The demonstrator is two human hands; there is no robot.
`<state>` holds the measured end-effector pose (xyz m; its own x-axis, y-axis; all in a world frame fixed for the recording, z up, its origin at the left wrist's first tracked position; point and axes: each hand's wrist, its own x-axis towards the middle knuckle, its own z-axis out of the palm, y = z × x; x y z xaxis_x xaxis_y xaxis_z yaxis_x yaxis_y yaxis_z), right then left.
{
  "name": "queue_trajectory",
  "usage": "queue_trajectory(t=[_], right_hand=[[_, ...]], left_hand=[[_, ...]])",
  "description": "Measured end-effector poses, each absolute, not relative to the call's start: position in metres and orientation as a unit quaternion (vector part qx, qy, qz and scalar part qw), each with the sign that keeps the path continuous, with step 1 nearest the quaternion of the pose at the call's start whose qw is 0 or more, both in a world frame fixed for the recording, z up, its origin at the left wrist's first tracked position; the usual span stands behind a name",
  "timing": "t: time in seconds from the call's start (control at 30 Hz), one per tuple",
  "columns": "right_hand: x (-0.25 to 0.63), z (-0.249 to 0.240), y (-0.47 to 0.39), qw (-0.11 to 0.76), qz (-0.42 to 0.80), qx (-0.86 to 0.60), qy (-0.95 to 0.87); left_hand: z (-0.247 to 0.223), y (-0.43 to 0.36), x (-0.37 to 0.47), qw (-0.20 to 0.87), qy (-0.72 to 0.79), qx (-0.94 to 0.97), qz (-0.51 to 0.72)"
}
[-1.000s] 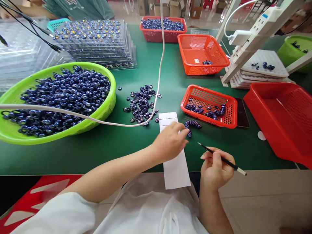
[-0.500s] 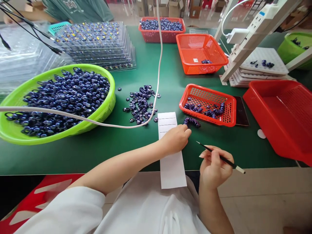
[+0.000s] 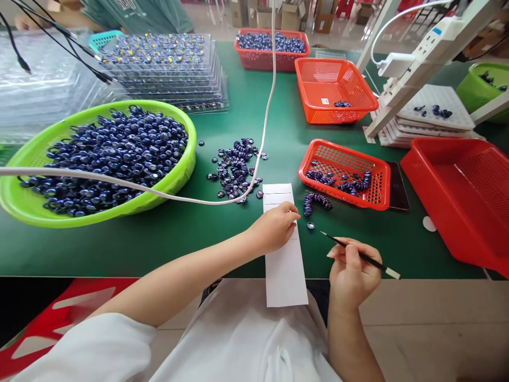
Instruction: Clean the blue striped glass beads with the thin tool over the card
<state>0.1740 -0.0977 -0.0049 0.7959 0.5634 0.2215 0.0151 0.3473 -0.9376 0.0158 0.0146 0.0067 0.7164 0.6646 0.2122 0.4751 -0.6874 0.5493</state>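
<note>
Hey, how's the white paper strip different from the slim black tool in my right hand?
The paper strip is white and broad; the tool is mostly black, pale-ended and slim. The strip lies partly beneath your left hand, overhanging the table edge; the tool is held tilted by your right hand. Both are longer than wide.

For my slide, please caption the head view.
Right hand holds a thin black tool; left hand is over a lined paper strip.

The long white strip (image 3: 285, 276) looks like smooth, matt paper. The small dark-blue round pieces (image 3: 237, 168) are glossy, almost like metal. The oval lime-green basket (image 3: 183, 168) seems to be shiny plastic. The flat green tabletop (image 3: 119, 244) is smooth, softly shining.
</note>
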Motion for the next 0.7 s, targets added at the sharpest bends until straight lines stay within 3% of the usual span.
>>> queue_trajectory(t=[0.23,0.7], right_hand=[[0.173,-0.001,-0.097,0.788,0.128,-0.554,-0.238],[0.173,-0.002,-0.098,0.787,0.153,-0.549,-0.238]], left_hand=[[0.013,0.007,0.04,0.206,0.235,0.936,0.164],[0.02,0.008,0.062,0.137,0.241,0.958,0.076]])
